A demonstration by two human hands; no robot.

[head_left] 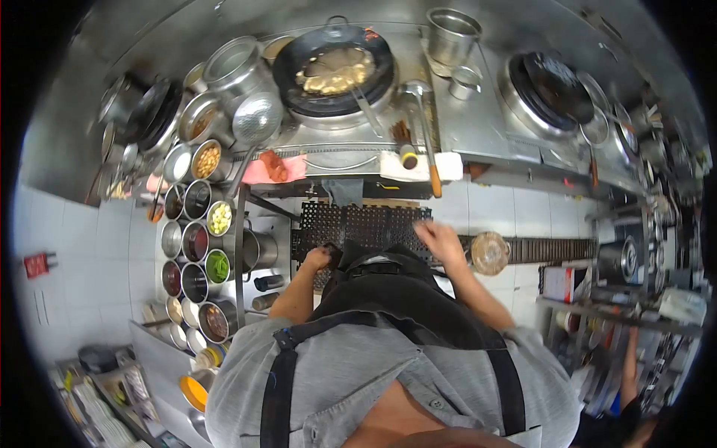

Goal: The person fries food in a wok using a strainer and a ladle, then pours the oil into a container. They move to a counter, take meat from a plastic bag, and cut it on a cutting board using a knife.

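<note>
My left hand (319, 258) is at my left side by the waist, fingers curled against something dark beside the black apron (381, 278). What it grips, if anything, I cannot make out. On the other side, my right hand (438, 243) hangs in front of my hip, fingers loosely apart and holding nothing visible. Ahead on the stove, a black wok (290, 61) contains bubbling oil with pale golden pieces. A metal-handled utensil (367, 110) leans in it. Right of the wok lie a long wooden-handled ladle (426, 123) and a brush (404, 145), partly on a white cloth (447, 166).
Several metal pots of ingredients (196, 240) stand at the left, with a perforated strainer (258, 118) above them. A pink cloth (255, 169) lies on the stove edge. A second wok (560, 86) sits right. A round container (490, 252) stands low right; another person's arm (631, 366) shows beyond.
</note>
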